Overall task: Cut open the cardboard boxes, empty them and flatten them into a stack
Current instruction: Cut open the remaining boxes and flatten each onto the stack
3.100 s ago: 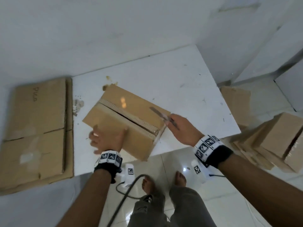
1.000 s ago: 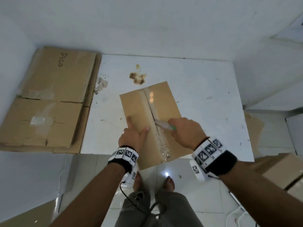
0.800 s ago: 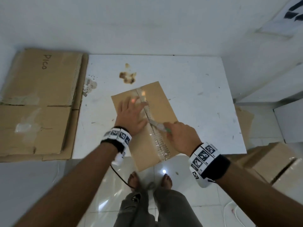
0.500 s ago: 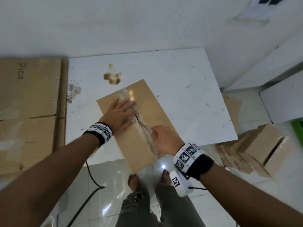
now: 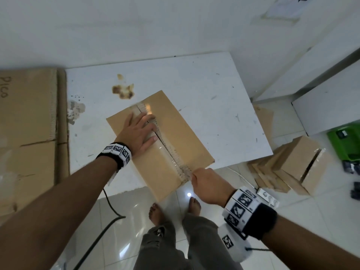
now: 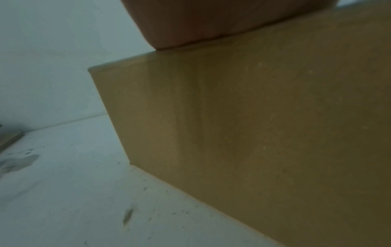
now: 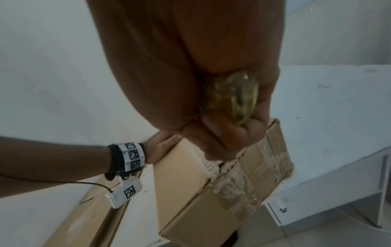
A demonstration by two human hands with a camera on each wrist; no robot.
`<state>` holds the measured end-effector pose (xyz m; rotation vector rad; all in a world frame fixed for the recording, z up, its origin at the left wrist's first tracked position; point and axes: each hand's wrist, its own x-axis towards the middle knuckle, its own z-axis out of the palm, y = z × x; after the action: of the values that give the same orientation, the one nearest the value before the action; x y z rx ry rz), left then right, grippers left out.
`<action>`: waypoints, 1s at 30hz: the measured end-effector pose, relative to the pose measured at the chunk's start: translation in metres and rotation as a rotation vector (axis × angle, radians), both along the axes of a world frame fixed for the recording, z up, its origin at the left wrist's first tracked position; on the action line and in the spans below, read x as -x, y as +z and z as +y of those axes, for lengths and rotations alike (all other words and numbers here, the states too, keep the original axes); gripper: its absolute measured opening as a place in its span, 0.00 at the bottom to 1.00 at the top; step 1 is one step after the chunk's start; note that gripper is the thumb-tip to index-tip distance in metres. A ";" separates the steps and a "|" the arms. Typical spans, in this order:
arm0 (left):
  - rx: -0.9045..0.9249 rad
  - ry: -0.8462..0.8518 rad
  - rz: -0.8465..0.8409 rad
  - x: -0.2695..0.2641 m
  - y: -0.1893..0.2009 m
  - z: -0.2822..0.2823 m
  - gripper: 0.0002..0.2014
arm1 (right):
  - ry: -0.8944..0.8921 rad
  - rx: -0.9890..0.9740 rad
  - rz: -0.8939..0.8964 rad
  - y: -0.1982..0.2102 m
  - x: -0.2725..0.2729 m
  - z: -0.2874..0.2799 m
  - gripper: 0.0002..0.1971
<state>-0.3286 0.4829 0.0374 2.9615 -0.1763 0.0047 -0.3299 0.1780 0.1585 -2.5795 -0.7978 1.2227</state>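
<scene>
A brown cardboard box (image 5: 183, 133) lies on the white table (image 5: 204, 84), its near end hanging over the table's front edge. A taped seam runs lengthways along its top and shows a slit. My left hand (image 5: 138, 131) lies flat with straight fingers on the box top, left of the seam; the left wrist view shows its palm (image 6: 211, 21) on the box (image 6: 253, 133). My right hand (image 5: 206, 184) is at the seam's near end. In the right wrist view its fingers (image 7: 213, 132) grip a knife handle (image 7: 234, 100) of translucent yellow-green; the blade is hidden.
A stack of flattened cardboard (image 5: 29, 123) lies to the left of the table. Closed boxes (image 5: 298, 158) and flat sheets sit on the tiled floor at the right, near a green object (image 5: 346, 143) and a power strip (image 5: 266, 194). A black cable (image 5: 109, 221) trails by my feet.
My right hand has drawn the knife along the seam from mid-box to the near end. The left hand shifted up the lid and flattened. Before that the box was turned lengthways.
</scene>
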 end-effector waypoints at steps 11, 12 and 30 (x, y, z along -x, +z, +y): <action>0.061 0.268 -0.040 0.014 0.017 -0.023 0.20 | -0.066 -0.072 -0.261 -0.009 0.001 -0.054 0.19; 0.109 0.170 -0.069 0.017 0.021 -0.038 0.18 | -0.097 -0.082 -0.271 -0.012 0.000 -0.052 0.19; 0.239 0.003 -0.104 0.022 0.012 -0.094 0.17 | -0.733 -0.419 0.305 -0.040 0.048 -0.041 0.14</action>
<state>-0.3501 0.3891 0.0489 2.7243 -0.1721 0.1686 -0.3776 0.1366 0.1189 -1.9801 -0.0107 1.0239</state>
